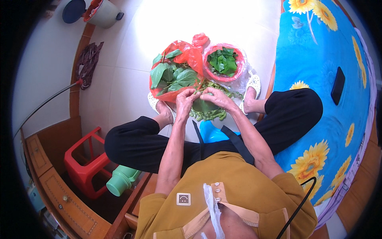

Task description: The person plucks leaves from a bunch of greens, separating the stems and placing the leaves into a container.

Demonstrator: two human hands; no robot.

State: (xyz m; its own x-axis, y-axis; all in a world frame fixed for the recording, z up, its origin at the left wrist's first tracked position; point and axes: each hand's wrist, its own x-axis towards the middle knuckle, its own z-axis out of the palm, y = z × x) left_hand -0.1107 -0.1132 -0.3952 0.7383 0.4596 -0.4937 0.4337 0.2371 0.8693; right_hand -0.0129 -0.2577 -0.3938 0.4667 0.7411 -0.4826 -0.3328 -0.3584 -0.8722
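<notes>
Both hands meet low between my knees, fingers pinched on a green leaf (pixel 203 105) that hangs broad and flat below them. My left hand (pixel 186 102) grips it from one side; my right hand (pixel 218 98) is closed at the other. Just beyond the left hand lies a red plastic bag (pixel 195 55) full of large leaves on stalks (pixel 185 76). Farther right stands a red basket (pixel 242 65) lined with clear plastic, holding loose green leaves (pixel 225 61). Under and around my hands, a heap of pale green stem pieces (pixel 211 115) covers part of the floor.
My feet in white shoes (pixel 254 84) flank the heap. At right, a bed with a blue sunflower sheet (pixel 318 131) carries a black phone-like object (pixel 338 85). On the left are a red stool (pixel 85 159), a green jug (pixel 121 179), wooden drawers (pixel 59 195) and a bin (pixel 104 15).
</notes>
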